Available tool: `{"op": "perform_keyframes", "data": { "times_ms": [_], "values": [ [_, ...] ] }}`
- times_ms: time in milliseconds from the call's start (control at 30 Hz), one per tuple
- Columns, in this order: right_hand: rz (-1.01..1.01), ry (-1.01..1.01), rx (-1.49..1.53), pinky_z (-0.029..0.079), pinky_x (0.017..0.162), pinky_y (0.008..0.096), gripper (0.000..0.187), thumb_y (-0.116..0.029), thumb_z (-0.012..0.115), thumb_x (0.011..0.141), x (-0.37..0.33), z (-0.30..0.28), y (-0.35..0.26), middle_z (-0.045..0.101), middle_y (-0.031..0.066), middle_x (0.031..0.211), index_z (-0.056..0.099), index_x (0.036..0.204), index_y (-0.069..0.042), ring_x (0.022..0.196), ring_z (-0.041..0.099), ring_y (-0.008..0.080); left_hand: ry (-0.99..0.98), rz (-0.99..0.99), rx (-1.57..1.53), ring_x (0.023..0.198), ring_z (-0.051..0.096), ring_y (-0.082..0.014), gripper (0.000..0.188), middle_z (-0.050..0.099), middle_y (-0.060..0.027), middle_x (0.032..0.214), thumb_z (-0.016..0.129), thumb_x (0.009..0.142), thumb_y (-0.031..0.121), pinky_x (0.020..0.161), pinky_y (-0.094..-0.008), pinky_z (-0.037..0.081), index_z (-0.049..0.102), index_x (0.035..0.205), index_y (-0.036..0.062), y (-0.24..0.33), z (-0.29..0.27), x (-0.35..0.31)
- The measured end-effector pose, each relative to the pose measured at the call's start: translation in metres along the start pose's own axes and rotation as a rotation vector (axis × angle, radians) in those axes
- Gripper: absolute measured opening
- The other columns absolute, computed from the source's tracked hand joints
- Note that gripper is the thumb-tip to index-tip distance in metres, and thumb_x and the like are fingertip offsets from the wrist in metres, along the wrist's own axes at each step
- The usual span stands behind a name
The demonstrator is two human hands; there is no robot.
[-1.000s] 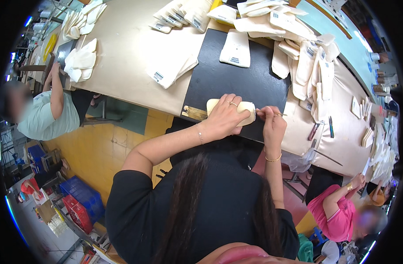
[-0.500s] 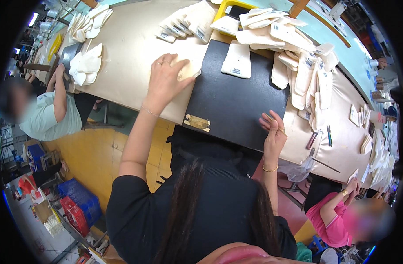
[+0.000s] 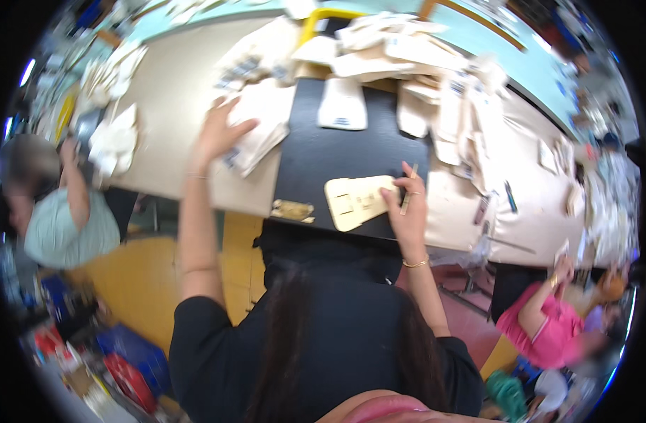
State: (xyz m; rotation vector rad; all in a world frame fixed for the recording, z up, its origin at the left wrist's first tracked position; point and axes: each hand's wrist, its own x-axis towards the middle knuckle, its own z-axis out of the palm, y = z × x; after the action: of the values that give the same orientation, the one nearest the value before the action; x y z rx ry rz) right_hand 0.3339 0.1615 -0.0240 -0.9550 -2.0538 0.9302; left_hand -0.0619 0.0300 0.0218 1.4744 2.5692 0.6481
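My left hand (image 3: 214, 134) is open, fingers spread, beside a loose stack of cream cloth pieces (image 3: 262, 134) left of a black board (image 3: 309, 158). Over the board's near right part, my right hand (image 3: 410, 218) grips a thin yellowish stick (image 3: 409, 194) between its fingers. Its thumb lies on the narrow end of a pale yellow template (image 3: 356, 204) with small cut-out slots. Whether the hand lifts the template or only presses it, I cannot tell. One cream cloth piece (image 3: 342, 103) with a dark printed mark lies at the board's far edge.
Large piles of cream pieces (image 3: 450, 106) lie right of the board, with more (image 3: 256, 53) at the back left. A yellow tray (image 3: 310, 27) stands behind. Two pens (image 3: 510, 196) rest on the right. Co-workers sit at left (image 3: 73, 225) and right (image 3: 541, 324).
The pale template now shows on the board under my right thumb. My left hand has drawn away from the cloth pieces, its fingers spread wider. The whole view has shifted and blurred.
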Motion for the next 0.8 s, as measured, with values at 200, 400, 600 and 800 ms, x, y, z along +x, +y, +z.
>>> {"op": "perform_keyframes", "data": {
  "times_ms": [200, 400, 600, 800],
  "values": [
    [0.003, 0.041, -0.001, 0.034, 0.116, 0.0464, 0.016, -0.013, 0.071, 0.093, 0.006, 0.0, -0.014, 0.058, 0.0141, 0.146, 0.062, 0.103, -0.006, 0.145, 0.041, 0.0384, -0.766, -0.287, -0.521, 0.112, 0.066, -0.0283, 0.094, 0.061, -0.0223, 0.132, 0.092, 0.071, 0.027, 0.093, -0.0387, 0.055, 0.045, 0.146, -0.0043, -0.074, -0.001, 0.035],
    [-0.008, -0.011, 0.003, 0.042, 0.108, 0.0436, 0.016, -0.021, 0.065, 0.099, 0.006, -0.008, -0.027, 0.061, 0.0123, 0.142, 0.064, 0.104, -0.005, 0.137, 0.051, 0.0358, -0.71, -0.322, -0.393, 0.101, 0.068, -0.0251, 0.074, 0.067, -0.0182, 0.114, 0.087, 0.074, 0.019, 0.086, -0.0362, 0.056, 0.048, 0.132, -0.0066, -0.028, -0.003, 0.015],
    [0.299, -0.224, 0.529, 0.049, 0.101, 0.0378, 0.038, -0.03, 0.053, 0.107, 0.015, -0.03, -0.048, 0.061, 0.0127, 0.142, 0.06, 0.129, 0.0, 0.127, 0.061, 0.0279, -0.431, -0.1, -0.733, 0.111, 0.066, -0.0256, 0.073, 0.064, -0.0161, 0.123, 0.085, 0.076, 0.016, 0.095, -0.0389, 0.054, 0.047, 0.136, -0.0016, 0.085, -0.064, -0.003],
    [0.124, -0.017, 0.685, 0.047, 0.106, 0.0348, 0.1, -0.041, 0.088, 0.08, 0.033, -0.061, -0.076, 0.06, 0.0172, 0.135, 0.035, 0.154, -0.001, 0.125, 0.058, 0.0227, -0.628, 0.2, -1.078, 0.119, 0.06, -0.022, 0.082, 0.059, -0.0118, 0.13, 0.088, 0.073, 0.011, 0.101, -0.0358, 0.05, 0.041, 0.14, 0.0026, 0.252, 0.007, -0.011]
  ]
}}
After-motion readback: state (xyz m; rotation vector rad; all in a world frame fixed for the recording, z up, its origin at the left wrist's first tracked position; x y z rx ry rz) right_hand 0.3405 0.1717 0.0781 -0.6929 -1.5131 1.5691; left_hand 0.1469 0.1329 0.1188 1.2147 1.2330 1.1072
